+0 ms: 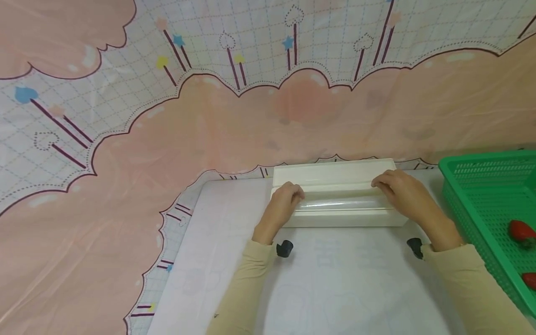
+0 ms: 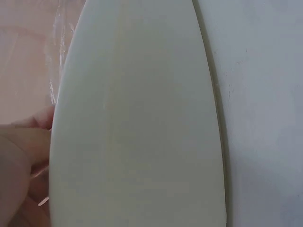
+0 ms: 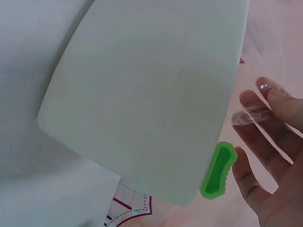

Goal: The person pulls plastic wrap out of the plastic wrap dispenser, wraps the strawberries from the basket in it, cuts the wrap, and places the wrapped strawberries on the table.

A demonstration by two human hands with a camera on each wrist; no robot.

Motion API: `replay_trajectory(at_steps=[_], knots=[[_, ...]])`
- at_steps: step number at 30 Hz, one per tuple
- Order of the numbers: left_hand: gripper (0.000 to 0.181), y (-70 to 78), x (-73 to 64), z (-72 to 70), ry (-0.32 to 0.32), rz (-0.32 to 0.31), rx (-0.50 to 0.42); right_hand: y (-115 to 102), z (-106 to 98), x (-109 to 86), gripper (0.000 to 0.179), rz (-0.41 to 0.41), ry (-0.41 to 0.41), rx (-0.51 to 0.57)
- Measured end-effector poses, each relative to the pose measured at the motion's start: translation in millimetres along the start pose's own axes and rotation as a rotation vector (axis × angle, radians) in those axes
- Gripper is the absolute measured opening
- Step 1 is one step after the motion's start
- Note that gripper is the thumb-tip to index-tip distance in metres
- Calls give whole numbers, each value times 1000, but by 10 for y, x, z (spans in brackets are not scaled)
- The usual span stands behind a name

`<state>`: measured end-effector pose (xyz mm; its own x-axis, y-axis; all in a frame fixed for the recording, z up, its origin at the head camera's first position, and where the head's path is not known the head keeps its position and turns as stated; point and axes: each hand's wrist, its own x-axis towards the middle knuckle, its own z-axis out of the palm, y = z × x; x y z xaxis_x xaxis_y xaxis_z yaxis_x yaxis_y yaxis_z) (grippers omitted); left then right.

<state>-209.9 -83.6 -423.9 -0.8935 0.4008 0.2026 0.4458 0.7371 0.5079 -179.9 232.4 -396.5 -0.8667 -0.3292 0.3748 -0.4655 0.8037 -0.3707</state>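
Note:
A long white cling film box (image 1: 347,219) stands near the far edge of the white tabletop, its lid (image 1: 331,172) tipped back and a clear shiny roll (image 1: 341,203) showing inside. At the box's left end, my left hand (image 1: 281,207) pinches the film with thumb and fingers; the box partly hides those fingers in the left wrist view. My right hand (image 1: 406,195) is over the right end. In the right wrist view its thumb and fingertip pinch clear cling film (image 3: 253,116), while a lower finger is close to a green slider (image 3: 218,172) on the box's edge.
To the right stands a green perforated basket (image 1: 452,186) with red strawberries (image 1: 521,230) in it. A pink and white patterned cloth (image 1: 251,125) lies behind and left of the white tabletop (image 1: 335,288). Small black pieces (image 1: 284,249) show by both wrists.

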Motion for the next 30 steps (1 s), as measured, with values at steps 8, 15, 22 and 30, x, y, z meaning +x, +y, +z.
replay_trajectory(at_steps=[8,15,22,30], knots=[[24,3,5,4,-79,9,-24,-13,-48,2,12,74,-82,31],[31,12,9,-44,-108,-28,-87,-34,-57,5,12,76,-72,39],[32,-9,8,-54,-55,7,-43,-43,-82,4,13,76,-63,46],[13,-93,-33,-67,72,103,-5,-61,-107,-23,15,104,-63,63]])
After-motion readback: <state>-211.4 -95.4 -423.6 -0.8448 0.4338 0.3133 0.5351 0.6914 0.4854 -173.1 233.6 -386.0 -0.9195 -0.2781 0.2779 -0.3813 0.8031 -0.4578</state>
